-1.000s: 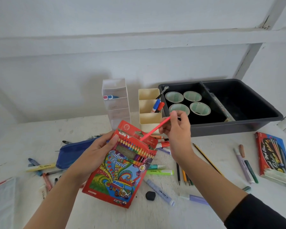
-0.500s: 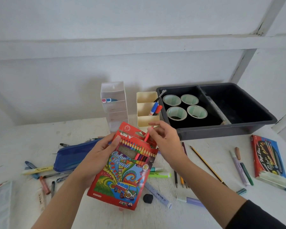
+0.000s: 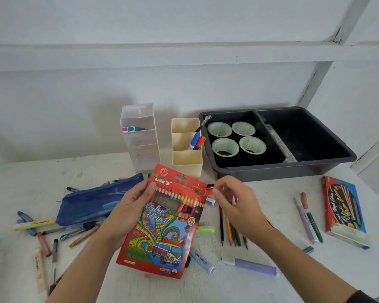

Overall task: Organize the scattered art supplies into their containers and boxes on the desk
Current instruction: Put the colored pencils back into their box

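My left hand (image 3: 127, 212) grips a red colour pencil box (image 3: 164, 228) by its left edge and holds it tilted above the desk. Pencils show through the box's window, and its top flap stands open. Just right of the box's top corner hovers my right hand (image 3: 236, 206), fingers loosely curled and holding nothing. Several loose pencils (image 3: 230, 232) lie on the desk under that hand. A purple marker (image 3: 252, 264) and a grey-blue marker (image 3: 202, 260) lie nearer to me.
A blue pencil case (image 3: 92, 202) lies left. Behind stand a clear organizer (image 3: 140, 138), a cream pen holder (image 3: 186, 147) and a dark bin (image 3: 293, 169) with tape rolls. A second pencil box (image 3: 342, 211) and markers (image 3: 307, 219) lie right. Pens and crayons are scattered at the left.
My right hand slid the red pencil down into the box and let it go. It now hovers empty beside the box top. The box stays in my left hand.
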